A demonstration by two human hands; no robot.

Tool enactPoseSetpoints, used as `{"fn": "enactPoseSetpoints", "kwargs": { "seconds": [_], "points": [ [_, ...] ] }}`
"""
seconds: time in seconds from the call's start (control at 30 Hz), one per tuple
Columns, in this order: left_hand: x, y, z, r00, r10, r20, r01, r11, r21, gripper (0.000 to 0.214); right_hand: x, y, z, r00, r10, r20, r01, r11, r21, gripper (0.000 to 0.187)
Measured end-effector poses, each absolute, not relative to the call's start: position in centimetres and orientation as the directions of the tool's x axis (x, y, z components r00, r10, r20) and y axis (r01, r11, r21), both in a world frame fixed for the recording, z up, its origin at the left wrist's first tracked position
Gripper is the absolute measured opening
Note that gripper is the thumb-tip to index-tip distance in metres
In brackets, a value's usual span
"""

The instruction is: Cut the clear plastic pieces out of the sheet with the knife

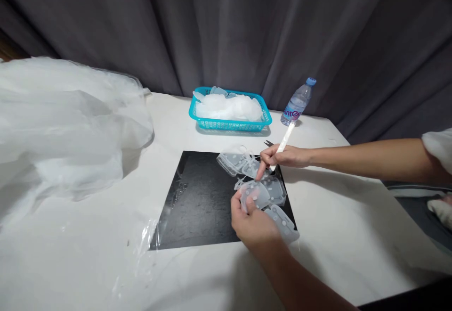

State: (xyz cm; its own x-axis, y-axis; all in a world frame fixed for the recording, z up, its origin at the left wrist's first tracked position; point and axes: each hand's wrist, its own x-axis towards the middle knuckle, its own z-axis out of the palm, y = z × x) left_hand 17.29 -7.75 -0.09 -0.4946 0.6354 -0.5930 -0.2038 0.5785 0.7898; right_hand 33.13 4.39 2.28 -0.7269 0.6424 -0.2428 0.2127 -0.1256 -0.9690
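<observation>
My left hand [256, 228] is closed on a translucent plastic piece [254, 195], its thumb lying on the face; small round and oblong raised spots show on the piece. In my right hand [287, 155] is a slim white stick-shaped tool [286, 136], tilted, its upper end pointing to the bottle. The index finger reaches down to the held piece's upper edge; the tool's lower tip is partly hidden. Similar translucent pieces lie around my hands on a black mat [205, 202], one above [233, 159] and one below [284, 224].
A turquoise basket [229, 125] at the back holds white and translucent pieces. Right of it stands a water bottle [296, 103]. Dark pointed tips [269, 143] show beside my right hand. A large crumpled white plastic bag [70, 127] covers the table's left. A grey curtain [226, 28] hangs behind.
</observation>
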Motion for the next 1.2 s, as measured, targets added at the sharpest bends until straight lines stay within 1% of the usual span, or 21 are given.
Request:
{"fn": "enactPoseSetpoints", "kwargs": {
  "seconds": [0.13, 0.17, 0.23, 0.3, 0.37, 0.43, 0.53, 0.63, 0.8, 0.93, 1.07, 1.2],
  "points": [
    [17.3, -7.8, 1.8, -0.516, 0.636, -0.574, -0.074, 0.634, 0.77, 0.024, 32.6, 4.4, 2.6, -0.677, 0.695, -0.241, 0.19, -0.151, -0.97, 0.043],
    [17.4, -7.8, 2.4, -0.522, 0.642, -0.561, -0.029, 0.644, 0.764, 0.022, 32.2, 4.4, 2.8, -0.678, 0.693, -0.244, 0.187, -0.158, -0.97, 0.044],
    [17.5, -7.8, 3.4, -0.538, 0.665, -0.519, 0.106, 0.664, 0.74, 0.02, 31.5, 4.7, 3.2, -0.717, 0.644, -0.267, 0.192, -0.186, -0.964, 0.045],
    [17.6, -7.8, 4.1, -0.548, 0.693, -0.47, 0.262, 0.675, 0.69, 0.024, 30.8, 5.1, 3.6, -0.75, 0.591, -0.297, 0.197, -0.229, -0.953, 0.046],
    [17.6, -7.9, 4.5, -0.538, 0.718, -0.442, 0.367, 0.671, 0.645, 0.027, 30.2, 5.6, 3.6, -0.755, 0.572, -0.319, 0.19, -0.275, -0.942, 0.047],
    [17.4, -7.9, 4.6, -0.51, 0.736, -0.445, 0.396, 0.66, 0.639, 0.029, 29.9, 6.2, 3.4, -0.761, 0.549, -0.345, 0.197, -0.311, -0.93, 0.047],
    [17.2, -8.0, 4.6, -0.476, 0.758, -0.446, 0.417, 0.641, 0.644, 0.03, 29.7, 6.8, 3.1, -0.785, 0.482, -0.389, 0.232, -0.353, -0.906, 0.046],
    [17.1, -8.1, 4.4, -0.471, 0.766, -0.438, 0.444, 0.635, 0.633, 0.029, 29.5, 7.1, 2.9, -0.8, 0.454, -0.394, 0.245, -0.352, -0.903, 0.045],
    [17.3, -8.0, 4.4, -0.478, 0.762, -0.437, 0.473, 0.642, 0.603, 0.028, 29.5, 7.0, 2.6, -0.808, 0.472, -0.352, 0.247, -0.272, -0.93, 0.044],
    [17.3, -7.9, 4.8, -0.477, 0.76, -0.442, 0.503, 0.648, 0.572, 0.026, 29.7, 6.9, 2.5, -0.805, 0.478, -0.352, 0.257, -0.253, -0.932, 0.045],
    [17.4, -7.6, 4.9, -0.498, 0.769, -0.401, 0.565, 0.639, 0.523, 0.027, 29.7, 6.9, 2.8, -0.796, 0.494, -0.349, 0.283, -0.204, -0.937, 0.045],
    [17.7, -7.4, 4.8, -0.52, 0.788, -0.331, 0.633, 0.615, 0.47, 0.025, 29.5, 6.7, 3.2, -0.8, 0.508, -0.319, 0.283, -0.149, -0.947, 0.045]
  ]
}}
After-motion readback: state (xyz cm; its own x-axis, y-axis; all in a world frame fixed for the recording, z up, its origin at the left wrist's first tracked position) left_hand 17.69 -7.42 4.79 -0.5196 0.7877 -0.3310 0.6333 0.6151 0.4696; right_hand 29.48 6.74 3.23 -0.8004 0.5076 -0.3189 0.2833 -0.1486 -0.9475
